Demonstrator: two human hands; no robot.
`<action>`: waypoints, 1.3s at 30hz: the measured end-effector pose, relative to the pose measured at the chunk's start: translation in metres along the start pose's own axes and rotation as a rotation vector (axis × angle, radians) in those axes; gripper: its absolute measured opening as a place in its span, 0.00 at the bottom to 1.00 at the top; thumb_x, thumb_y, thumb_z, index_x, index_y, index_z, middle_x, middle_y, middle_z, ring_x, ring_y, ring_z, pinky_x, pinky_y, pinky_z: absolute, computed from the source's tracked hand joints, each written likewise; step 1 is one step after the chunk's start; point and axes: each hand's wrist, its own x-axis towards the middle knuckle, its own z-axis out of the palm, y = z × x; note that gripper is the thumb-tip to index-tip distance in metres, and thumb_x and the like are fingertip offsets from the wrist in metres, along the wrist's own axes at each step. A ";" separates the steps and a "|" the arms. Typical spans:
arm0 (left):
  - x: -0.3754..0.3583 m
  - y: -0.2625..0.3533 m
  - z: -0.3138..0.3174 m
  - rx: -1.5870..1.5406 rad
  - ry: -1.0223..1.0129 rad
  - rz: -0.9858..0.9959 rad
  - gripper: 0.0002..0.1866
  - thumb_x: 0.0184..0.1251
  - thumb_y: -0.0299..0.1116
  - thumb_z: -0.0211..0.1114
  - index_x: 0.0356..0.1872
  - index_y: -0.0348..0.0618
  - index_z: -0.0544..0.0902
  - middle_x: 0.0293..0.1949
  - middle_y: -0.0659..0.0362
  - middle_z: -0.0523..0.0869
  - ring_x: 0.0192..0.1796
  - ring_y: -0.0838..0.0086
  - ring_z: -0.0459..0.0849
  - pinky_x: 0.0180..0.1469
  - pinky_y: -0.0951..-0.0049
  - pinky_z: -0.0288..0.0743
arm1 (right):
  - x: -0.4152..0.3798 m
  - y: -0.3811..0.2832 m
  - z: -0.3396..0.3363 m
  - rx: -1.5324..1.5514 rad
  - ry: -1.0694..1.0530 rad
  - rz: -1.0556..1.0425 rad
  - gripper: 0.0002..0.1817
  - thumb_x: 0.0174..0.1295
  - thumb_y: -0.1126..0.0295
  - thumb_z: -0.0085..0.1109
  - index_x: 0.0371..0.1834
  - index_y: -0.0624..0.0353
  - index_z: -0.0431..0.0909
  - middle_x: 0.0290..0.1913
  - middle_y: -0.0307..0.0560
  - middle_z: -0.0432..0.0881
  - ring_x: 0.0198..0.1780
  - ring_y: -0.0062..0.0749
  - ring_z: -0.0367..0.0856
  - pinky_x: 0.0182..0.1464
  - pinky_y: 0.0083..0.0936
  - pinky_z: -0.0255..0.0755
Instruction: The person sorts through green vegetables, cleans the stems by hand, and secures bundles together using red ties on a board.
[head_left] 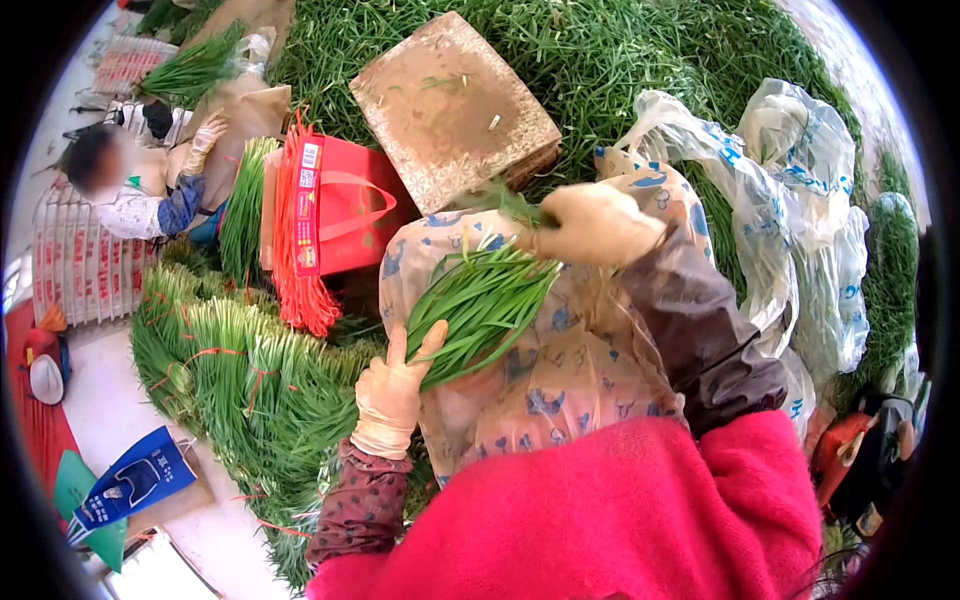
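Long-leaved green bunch (485, 310) slants from the beige-gloved left hand (388, 395), thumb and forefinger apart, grip unclear, up-right toward the right hand (600, 225); its blurred fingers pinch green wisps (516, 205).

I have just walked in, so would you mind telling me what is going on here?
A person's left hand holds a bunch of green stalks over a patterned plastic sheet. Their right hand, blurred, is beside the bunch, with some green blades at its fingers. Tied bundles lie to the left; a co-worker is beyond.
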 end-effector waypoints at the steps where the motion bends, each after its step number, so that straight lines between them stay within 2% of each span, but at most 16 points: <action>1: 0.000 0.001 0.000 0.007 0.010 -0.002 0.48 0.48 0.22 0.59 0.72 0.80 0.59 0.56 0.56 0.76 0.21 0.68 0.75 0.20 0.68 0.74 | -0.004 -0.007 0.006 -0.109 -0.045 -0.020 0.29 0.55 0.41 0.61 0.39 0.59 0.84 0.36 0.57 0.83 0.41 0.49 0.83 0.45 0.38 0.75; 4: 0.001 0.002 0.001 0.046 -0.005 -0.004 0.48 0.49 0.22 0.59 0.72 0.81 0.58 0.56 0.56 0.76 0.20 0.69 0.75 0.19 0.69 0.74 | 0.010 0.000 0.061 -0.171 0.064 -0.056 0.29 0.52 0.42 0.63 0.36 0.61 0.84 0.39 0.58 0.83 0.44 0.50 0.83 0.47 0.39 0.75; 5: 0.001 0.003 0.002 0.077 -0.029 -0.007 0.48 0.49 0.23 0.59 0.72 0.81 0.57 0.56 0.56 0.77 0.20 0.69 0.75 0.19 0.69 0.74 | 0.016 0.007 0.078 -0.109 0.198 -0.118 0.29 0.53 0.45 0.63 0.35 0.67 0.84 0.33 0.60 0.84 0.39 0.50 0.85 0.42 0.38 0.79; 7: 0.002 0.004 0.000 0.092 -0.050 0.007 0.48 0.50 0.23 0.60 0.72 0.81 0.57 0.56 0.56 0.77 0.20 0.69 0.76 0.19 0.69 0.75 | 0.021 0.009 0.085 0.084 0.007 -0.024 0.23 0.56 0.52 0.61 0.33 0.67 0.85 0.35 0.59 0.84 0.41 0.50 0.85 0.43 0.39 0.79; 11: 0.003 0.007 -0.005 0.166 -0.096 0.041 0.48 0.50 0.24 0.60 0.72 0.82 0.56 0.56 0.55 0.77 0.20 0.70 0.77 0.19 0.71 0.76 | 0.022 0.022 0.100 -0.096 0.130 -0.125 0.19 0.60 0.59 0.58 0.36 0.68 0.83 0.39 0.60 0.84 0.42 0.52 0.85 0.44 0.38 0.79; 14: 0.007 0.011 -0.014 0.164 -0.128 0.042 0.47 0.50 0.24 0.60 0.72 0.82 0.57 0.56 0.54 0.77 0.19 0.71 0.76 0.19 0.71 0.75 | 0.036 0.028 0.086 -0.199 0.132 -0.017 0.16 0.61 0.67 0.56 0.45 0.70 0.79 0.45 0.62 0.83 0.45 0.54 0.84 0.46 0.38 0.79; 17: 0.009 0.018 -0.021 0.136 -0.131 0.009 0.47 0.48 0.22 0.60 0.70 0.82 0.62 0.58 0.54 0.77 0.21 0.67 0.78 0.22 0.69 0.77 | 0.060 0.032 0.082 -0.247 0.147 0.126 0.10 0.59 0.69 0.55 0.38 0.65 0.80 0.42 0.58 0.82 0.44 0.53 0.83 0.46 0.40 0.78; 18: 0.008 0.018 -0.024 0.134 -0.132 0.007 0.47 0.48 0.22 0.60 0.70 0.82 0.62 0.58 0.54 0.77 0.21 0.67 0.78 0.22 0.69 0.77 | 0.046 0.014 0.053 -0.273 0.137 0.164 0.13 0.59 0.70 0.57 0.44 0.67 0.78 0.41 0.62 0.83 0.43 0.54 0.84 0.44 0.41 0.79; 19: 0.006 0.016 -0.028 0.120 -0.173 0.010 0.46 0.49 0.22 0.60 0.70 0.82 0.62 0.57 0.54 0.77 0.21 0.68 0.78 0.22 0.69 0.77 | 0.058 0.023 0.045 -0.322 0.073 0.224 0.17 0.60 0.69 0.57 0.49 0.69 0.74 0.38 0.65 0.83 0.41 0.55 0.85 0.42 0.41 0.80; 21: 0.000 0.012 -0.028 0.106 -0.217 0.006 0.45 0.49 0.22 0.59 0.69 0.82 0.63 0.57 0.54 0.77 0.21 0.68 0.78 0.22 0.69 0.76 | 0.075 0.060 0.026 -0.256 0.129 0.284 0.15 0.60 0.63 0.57 0.42 0.64 0.81 0.39 0.59 0.85 0.41 0.50 0.85 0.44 0.37 0.80; 24: -0.011 0.005 -0.024 0.135 -0.155 0.053 0.47 0.50 0.24 0.59 0.72 0.83 0.57 0.56 0.54 0.79 0.19 0.72 0.75 0.20 0.72 0.74 | 0.082 0.087 -0.011 0.054 0.423 0.482 0.18 0.60 0.56 0.59 0.44 0.59 0.82 0.42 0.56 0.85 0.46 0.49 0.83 0.49 0.38 0.75; 27: -0.014 0.000 -0.014 0.119 -0.117 0.063 0.47 0.50 0.24 0.60 0.72 0.84 0.57 0.56 0.54 0.79 0.19 0.72 0.74 0.20 0.73 0.74 | 0.072 0.080 -0.011 -0.265 0.487 0.275 0.25 0.57 0.50 0.63 0.46 0.62 0.79 0.38 0.58 0.84 0.45 0.46 0.84 0.48 0.39 0.75; 31: -0.013 -0.001 -0.011 0.119 -0.096 0.081 0.47 0.50 0.25 0.60 0.71 0.85 0.58 0.56 0.54 0.80 0.18 0.72 0.74 0.20 0.73 0.73 | 0.039 -0.006 0.000 -0.223 -0.219 0.017 0.34 0.53 0.39 0.61 0.41 0.65 0.82 0.37 0.60 0.84 0.42 0.48 0.84 0.45 0.39 0.76; 33: -0.008 0.002 -0.019 0.082 -0.118 0.062 0.42 0.51 0.23 0.58 0.67 0.82 0.66 0.56 0.53 0.79 0.22 0.69 0.77 0.25 0.69 0.77 | 0.039 -0.016 0.035 -0.228 -0.179 -0.168 0.38 0.51 0.34 0.58 0.39 0.65 0.84 0.37 0.60 0.84 0.41 0.49 0.84 0.44 0.39 0.76; 37: -0.008 0.001 -0.015 0.098 -0.062 0.087 0.42 0.51 0.23 0.58 0.68 0.82 0.66 0.56 0.53 0.79 0.21 0.69 0.76 0.25 0.70 0.77 | 0.045 -0.030 0.070 -0.188 -0.276 -0.133 0.34 0.54 0.37 0.58 0.41 0.61 0.85 0.37 0.60 0.85 0.41 0.49 0.84 0.45 0.40 0.76; 39: -0.011 0.000 -0.007 0.135 -0.002 0.119 0.46 0.50 0.25 0.59 0.71 0.84 0.58 0.56 0.54 0.79 0.18 0.74 0.71 0.20 0.73 0.72 | 0.054 -0.018 0.097 0.020 -0.204 -0.177 0.28 0.56 0.42 0.60 0.40 0.60 0.85 0.35 0.60 0.84 0.40 0.49 0.84 0.45 0.41 0.76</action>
